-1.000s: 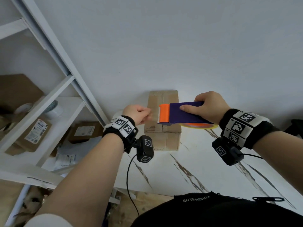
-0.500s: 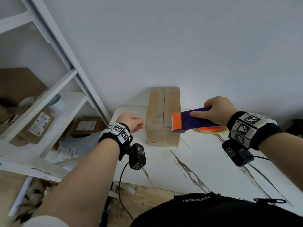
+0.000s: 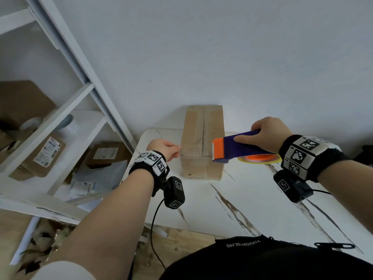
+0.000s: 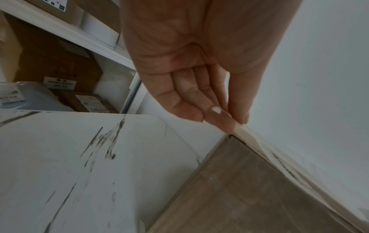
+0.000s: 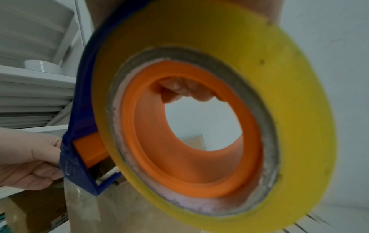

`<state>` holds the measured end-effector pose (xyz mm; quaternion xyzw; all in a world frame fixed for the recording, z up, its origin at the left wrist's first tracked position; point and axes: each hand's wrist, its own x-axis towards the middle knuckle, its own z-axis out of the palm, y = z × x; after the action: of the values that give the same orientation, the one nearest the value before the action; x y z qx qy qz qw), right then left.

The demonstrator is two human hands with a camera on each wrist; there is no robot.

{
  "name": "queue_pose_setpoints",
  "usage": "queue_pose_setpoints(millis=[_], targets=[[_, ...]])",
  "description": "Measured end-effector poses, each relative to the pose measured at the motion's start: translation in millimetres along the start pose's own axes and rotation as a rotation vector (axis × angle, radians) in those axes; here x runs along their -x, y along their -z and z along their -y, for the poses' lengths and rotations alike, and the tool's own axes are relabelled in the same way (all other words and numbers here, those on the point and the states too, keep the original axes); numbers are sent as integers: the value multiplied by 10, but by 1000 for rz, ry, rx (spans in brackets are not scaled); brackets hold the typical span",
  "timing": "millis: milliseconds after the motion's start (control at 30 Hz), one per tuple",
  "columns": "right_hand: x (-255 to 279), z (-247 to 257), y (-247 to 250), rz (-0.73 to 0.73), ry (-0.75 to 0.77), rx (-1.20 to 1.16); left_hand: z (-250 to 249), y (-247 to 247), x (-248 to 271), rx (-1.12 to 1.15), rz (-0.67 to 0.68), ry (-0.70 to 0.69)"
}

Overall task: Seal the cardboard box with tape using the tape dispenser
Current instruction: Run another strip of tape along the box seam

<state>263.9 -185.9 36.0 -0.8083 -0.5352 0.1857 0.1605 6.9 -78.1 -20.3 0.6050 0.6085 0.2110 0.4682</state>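
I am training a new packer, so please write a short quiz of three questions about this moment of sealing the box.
1. True or false: the right hand holds the tape dispenser clear of the cardboard box.
2. Which hand is beside the box's left side? A) left B) right
3. Fill in: the box stands on the white ____.

Key: 1. True; the dispenser is at the box's right edge, lifted. 2. A, the left hand, fingertips together near the top edge. 3. table.
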Motion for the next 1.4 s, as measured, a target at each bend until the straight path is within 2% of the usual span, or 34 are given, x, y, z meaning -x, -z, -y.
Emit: queue_pose_setpoints(millis=[300,567,800,867,967,1033,1100,1200,1300,1400], targets=[[-28,1,-60,-2,-22,16,93,-88,-101,-99,-17,18],[-45,-23,-89,-7,-40,5,127,-149,-98,-217,-21,-70],[-36,-34,-93,-12,-65,-12,214,-77,-57,-427,-55,32],[-30,-36,-99,-9,-76,-23,245,-82,-22,-346,-92,-7],[-32,-34,-104,3,-80,-39,211,-174,45,-51,-112,-63],[-38,-41,-103,7,-77,-46,176,-224,80,-24,-83,-64],[-40,-51,-110,9,-76,-50,141,-228,125,-197,-106,-136],[-40,-61,-119,5,-76,-66,75,-245,254,-520,-190,-373],[-44,-82,-126,6,-74,-75,126,-343,327,-754,-61,-509],[-52,-101,-143,5,-70,-85,184,-394,330,-924,45,-494]])
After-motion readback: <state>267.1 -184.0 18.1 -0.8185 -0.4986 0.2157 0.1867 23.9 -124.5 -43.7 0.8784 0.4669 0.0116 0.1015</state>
